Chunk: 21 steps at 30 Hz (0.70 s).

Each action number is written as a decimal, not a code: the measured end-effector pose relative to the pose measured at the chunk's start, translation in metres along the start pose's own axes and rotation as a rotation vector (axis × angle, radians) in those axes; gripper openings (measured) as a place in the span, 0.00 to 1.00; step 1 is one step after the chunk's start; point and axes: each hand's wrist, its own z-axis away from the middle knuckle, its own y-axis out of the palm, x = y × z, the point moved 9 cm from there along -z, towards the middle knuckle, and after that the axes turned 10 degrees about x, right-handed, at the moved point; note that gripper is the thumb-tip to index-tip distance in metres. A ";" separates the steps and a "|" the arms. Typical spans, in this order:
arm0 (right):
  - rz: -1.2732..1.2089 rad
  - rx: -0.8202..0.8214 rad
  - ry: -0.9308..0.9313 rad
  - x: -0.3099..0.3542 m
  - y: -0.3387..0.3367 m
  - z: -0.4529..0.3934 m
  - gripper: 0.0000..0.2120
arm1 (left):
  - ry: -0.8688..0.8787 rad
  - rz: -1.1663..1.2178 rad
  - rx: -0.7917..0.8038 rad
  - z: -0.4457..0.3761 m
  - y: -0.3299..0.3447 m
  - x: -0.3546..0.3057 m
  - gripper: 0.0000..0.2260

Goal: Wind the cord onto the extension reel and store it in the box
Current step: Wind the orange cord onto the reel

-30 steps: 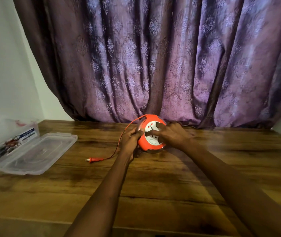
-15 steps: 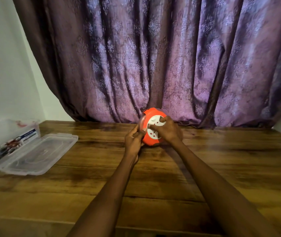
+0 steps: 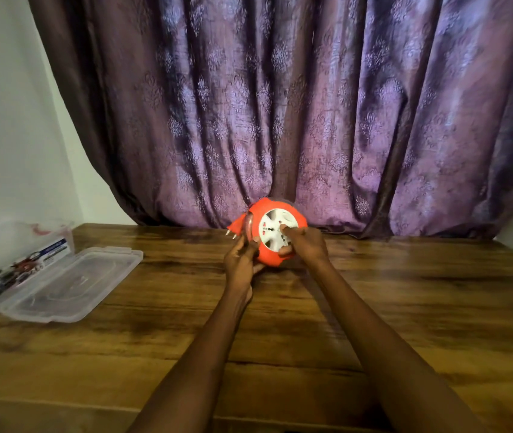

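Cord now fully reeled in vs 1 s ago, plug (image 3: 235, 228) sitting at reel's left edge. Right fingers (image 3: 286, 228) are pressing into white socket face, left fingers (image 3: 242, 245) are curling round extension reel (image 3: 275, 234), held just above counter (image 3: 405, 307). Winding looks done; storing in open clear box (image 3: 61, 282), far left, remaining.

A wide wooden table (image 3: 405, 307) with dark, streaky brown grain and a glossy finish fills the lower half of the view, its far edge running along the foot of a curtain. At its left end a clear, rectangular plastic storage box (image 3: 20, 260) with a printed label on its side rests directly on the wood. Just beside the box, touching it, its transparent flat lid (image 3: 73, 282) lies open on the tabletop.
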 end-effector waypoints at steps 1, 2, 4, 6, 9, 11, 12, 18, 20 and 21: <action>0.225 -0.029 -0.072 0.010 -0.007 0.001 0.14 | -0.017 0.010 -0.027 -0.001 -0.005 0.001 0.16; 0.464 -0.072 -0.164 0.023 -0.012 0.004 0.10 | -0.031 0.020 -0.043 -0.003 -0.009 0.001 0.15; 0.839 -0.121 -0.442 0.050 -0.011 0.016 0.06 | -0.040 0.021 -0.066 -0.006 -0.015 -0.001 0.11; 1.094 -0.006 -0.741 0.067 0.003 0.028 0.09 | -0.029 -0.006 -0.086 -0.007 -0.022 -0.003 0.05; 1.395 0.252 -0.917 0.063 0.020 0.036 0.18 | -0.046 -0.105 -0.065 -0.008 -0.027 -0.003 0.04; 1.576 0.369 -0.920 0.055 0.028 0.038 0.21 | -0.097 -0.166 -0.024 -0.008 -0.027 0.002 0.05; 1.655 0.404 -0.912 0.051 0.032 0.039 0.23 | -0.112 -0.183 -0.004 -0.008 -0.025 0.004 0.05; 1.954 0.327 -0.943 0.056 0.041 0.049 0.24 | -0.060 -0.248 0.039 -0.008 -0.017 0.007 0.06; 1.981 0.288 -0.910 0.054 0.036 0.045 0.27 | -0.013 -0.250 0.053 -0.006 -0.012 0.006 0.06; 1.968 0.271 -0.889 0.053 0.034 0.043 0.28 | 0.011 -0.244 0.059 -0.005 -0.010 0.005 0.06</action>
